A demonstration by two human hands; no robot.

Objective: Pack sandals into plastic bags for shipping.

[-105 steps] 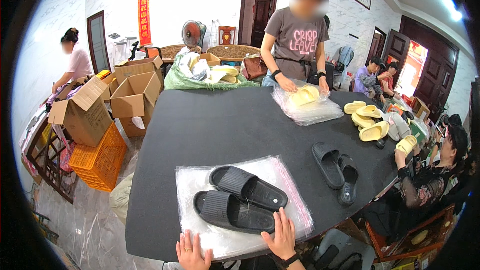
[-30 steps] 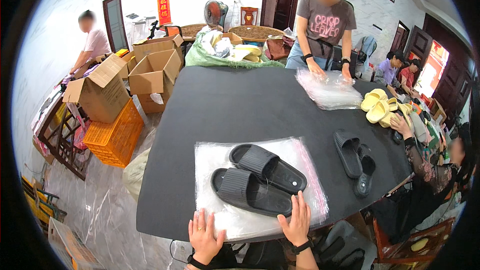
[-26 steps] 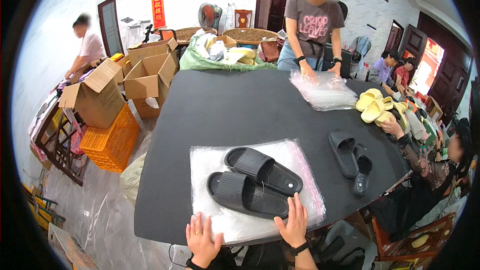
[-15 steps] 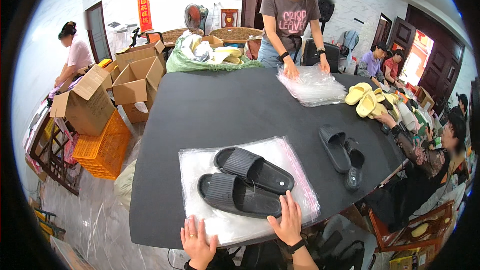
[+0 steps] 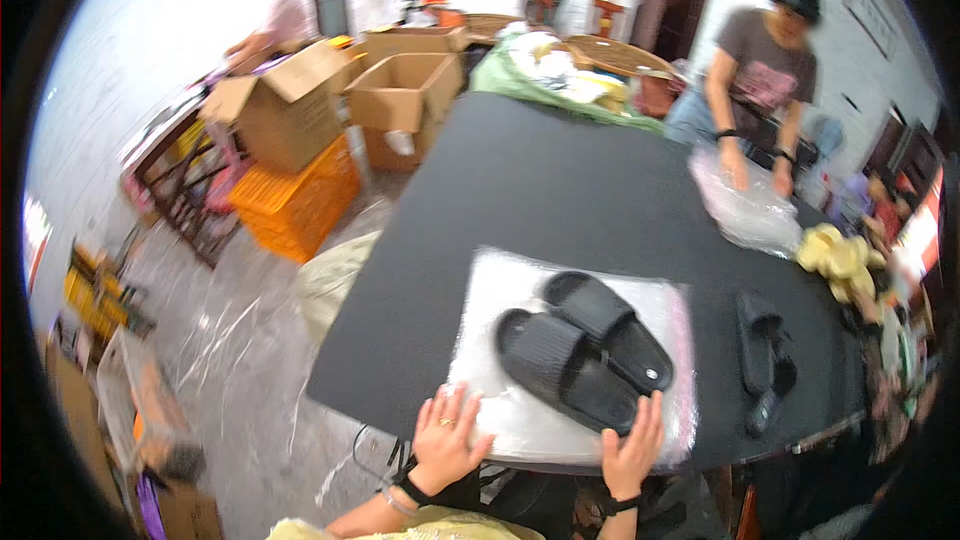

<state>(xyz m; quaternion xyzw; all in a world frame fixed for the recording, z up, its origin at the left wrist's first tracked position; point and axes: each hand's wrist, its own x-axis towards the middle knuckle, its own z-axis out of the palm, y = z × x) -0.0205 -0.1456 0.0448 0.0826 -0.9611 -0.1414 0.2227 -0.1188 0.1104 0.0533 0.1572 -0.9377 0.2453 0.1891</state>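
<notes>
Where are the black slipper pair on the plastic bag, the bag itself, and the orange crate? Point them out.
black slipper pair [image 5: 583, 362], head view, on the nearer slipper's strap.
clear plastic bag [image 5: 500, 290], head view, on its bare far-left corner.
orange crate [image 5: 297, 202], head view, on its side wall.

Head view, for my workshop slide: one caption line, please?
Both hands, left hand and right hand, press a clear plastic bag under two black slippers on a black table.

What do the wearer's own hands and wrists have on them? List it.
The left hand is bare, with a ring on one finger and a dark band plus a thinner bracelet at the wrist. The right hand is bare too, with a dark wristband. No sleeves reach the wrists; a pale yellow garment shows at the bottom edge.
</notes>
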